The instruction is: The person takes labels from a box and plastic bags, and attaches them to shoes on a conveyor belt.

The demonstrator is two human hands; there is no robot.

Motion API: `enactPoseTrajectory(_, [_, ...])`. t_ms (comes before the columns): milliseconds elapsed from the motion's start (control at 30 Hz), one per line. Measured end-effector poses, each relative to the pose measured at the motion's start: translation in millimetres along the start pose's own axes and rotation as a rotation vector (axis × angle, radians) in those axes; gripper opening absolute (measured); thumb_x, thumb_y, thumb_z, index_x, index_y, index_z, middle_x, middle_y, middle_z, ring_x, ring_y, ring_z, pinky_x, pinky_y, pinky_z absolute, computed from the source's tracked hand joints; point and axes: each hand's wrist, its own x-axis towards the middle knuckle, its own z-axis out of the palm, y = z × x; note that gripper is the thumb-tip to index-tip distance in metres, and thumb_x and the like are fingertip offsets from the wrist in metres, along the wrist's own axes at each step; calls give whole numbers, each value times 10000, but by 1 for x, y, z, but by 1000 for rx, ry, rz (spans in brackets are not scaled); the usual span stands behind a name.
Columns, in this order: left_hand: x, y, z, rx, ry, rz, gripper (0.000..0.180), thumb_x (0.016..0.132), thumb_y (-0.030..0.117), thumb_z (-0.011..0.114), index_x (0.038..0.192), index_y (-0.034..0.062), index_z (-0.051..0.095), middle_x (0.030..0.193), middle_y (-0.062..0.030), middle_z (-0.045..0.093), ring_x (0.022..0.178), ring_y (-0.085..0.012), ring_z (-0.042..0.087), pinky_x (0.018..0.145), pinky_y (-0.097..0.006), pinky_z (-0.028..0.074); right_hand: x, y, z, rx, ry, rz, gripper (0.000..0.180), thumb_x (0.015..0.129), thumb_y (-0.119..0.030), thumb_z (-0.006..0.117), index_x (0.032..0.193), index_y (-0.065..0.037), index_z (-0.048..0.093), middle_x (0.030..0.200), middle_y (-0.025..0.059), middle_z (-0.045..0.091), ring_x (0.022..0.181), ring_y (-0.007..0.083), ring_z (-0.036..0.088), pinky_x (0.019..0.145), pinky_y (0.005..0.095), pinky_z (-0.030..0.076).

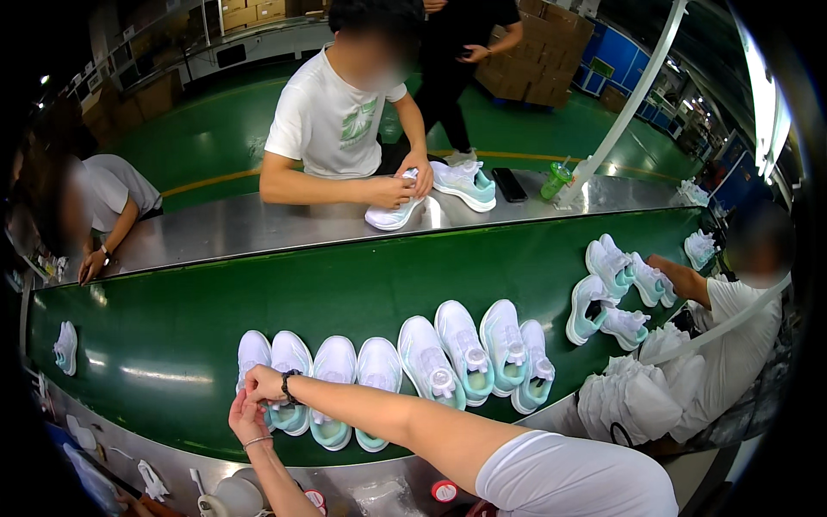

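Note:
My right hand (265, 383), with a dark beaded bracelet at its wrist, reaches across the near row of shoes to its left end. My left hand (247, 420), a thin bracelet at the wrist, comes up from below to meet it. Both sets of fingertips are pinched together; whatever is between them is too small to make out. Right beside them, the leftmost white sneaker (253, 351) is partly covered by my right hand. Several white sneakers (422, 349) with mint lining stand in the row, toes pointing away, on the green conveyor belt (198, 302).
Across the belt a seated person handles a white sneaker (392, 215) on the metal ledge (224, 228); a phone (509, 185) and green cup (556, 181) lie nearby. More sneakers (590, 310) stand right, near another person and white stuffed bundles (633, 392). A lone sneaker (65, 348) sits far left.

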Motion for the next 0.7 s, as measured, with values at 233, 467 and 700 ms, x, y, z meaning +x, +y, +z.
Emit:
enactPoseTrajectory(233, [14,-10,8,624,35,61,242,797,88,630,1020,1,597,870,-24,606,687,-82,517,551,-194,404,-83,-15,-60,-276,544,-300,231,767,-106,585,959,19,563,827,113,591,714,205,574,643,296,465])
enactPoseTrajectory(467, [-43,2,15,623,-3,398,237,731,98,677,914,-38,614,733,-115,569,609,-217,482,557,-449,437,-439,-167,-122,-506,1158,-600,342,824,-18,531,1165,-22,501,852,53,545,744,117,539,654,248,456])
enactPoseTrajectory(700, [-202,-41,241,604,-525,445,216,753,100,658,925,-20,608,757,-90,575,630,-187,491,557,-394,426,-753,-269,-34,-1003,1852,-716,474,853,-42,522,1302,-21,372,1050,120,562,809,98,564,730,226,456])
